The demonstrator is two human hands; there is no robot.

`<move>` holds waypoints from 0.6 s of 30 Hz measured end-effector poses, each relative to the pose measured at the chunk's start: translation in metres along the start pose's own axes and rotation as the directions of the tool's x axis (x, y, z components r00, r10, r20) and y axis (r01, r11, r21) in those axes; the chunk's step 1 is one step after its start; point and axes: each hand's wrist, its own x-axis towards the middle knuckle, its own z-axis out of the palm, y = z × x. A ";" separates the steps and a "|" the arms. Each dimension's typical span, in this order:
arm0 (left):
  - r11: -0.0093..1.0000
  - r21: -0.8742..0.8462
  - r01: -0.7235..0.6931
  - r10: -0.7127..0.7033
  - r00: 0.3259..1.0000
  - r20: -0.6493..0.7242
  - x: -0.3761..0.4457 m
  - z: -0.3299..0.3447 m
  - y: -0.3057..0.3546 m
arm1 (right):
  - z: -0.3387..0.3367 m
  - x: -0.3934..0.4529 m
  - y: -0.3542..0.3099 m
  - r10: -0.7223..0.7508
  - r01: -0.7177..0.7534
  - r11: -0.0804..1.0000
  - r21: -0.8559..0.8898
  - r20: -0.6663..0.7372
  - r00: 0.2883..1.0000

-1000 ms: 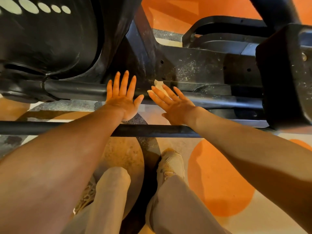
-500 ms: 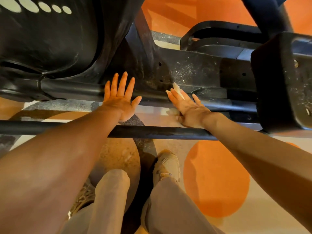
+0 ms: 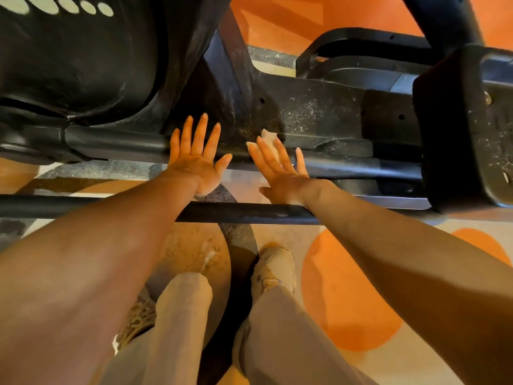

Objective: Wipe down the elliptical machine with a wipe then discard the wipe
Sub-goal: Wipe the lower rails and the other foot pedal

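On the elliptical's lower rail (image 3: 116, 144), both hands flat and spread, right hand (image 3: 280, 173) with wipe (image 3: 268, 137) now back leftward, nearer left hand (image 3: 198, 159).

right hand (image 3: 283, 173) and wipe (image 3: 268, 136) slid left

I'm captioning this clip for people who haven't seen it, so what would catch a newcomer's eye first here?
Two outstretched hands at the centre: the left hand lies flat with spread fingers on the black rail, and the right hand presses a white wipe against the dusty black frame of the elliptical. Below them, the floor's big orange circle stands out at lower right.
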 end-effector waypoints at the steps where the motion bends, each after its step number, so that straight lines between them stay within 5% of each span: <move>1: 1.000 -0.005 -0.001 0.002 1.000 0.006 0.000 0.000 0.000 | 0.000 -0.003 0.007 -0.014 0.014 1.000 0.014 0.021 1.000; 6: 1.000 0.003 -0.018 0.018 1.000 0.015 -0.001 0.000 -0.001 | 0.000 -0.028 0.047 0.138 -0.158 0.974 0.164 0.127 0.982; 11: 1.000 0.006 -0.018 0.018 1.000 -0.005 0.000 0.001 -0.002 | 0.004 -0.049 0.089 0.387 -0.434 0.887 0.160 0.260 0.885; 18: 1.000 0.007 -0.006 0.006 1.000 -0.008 0.000 0.002 -0.001 | 0.002 -0.036 0.060 0.302 -0.340 0.929 0.146 0.235 0.924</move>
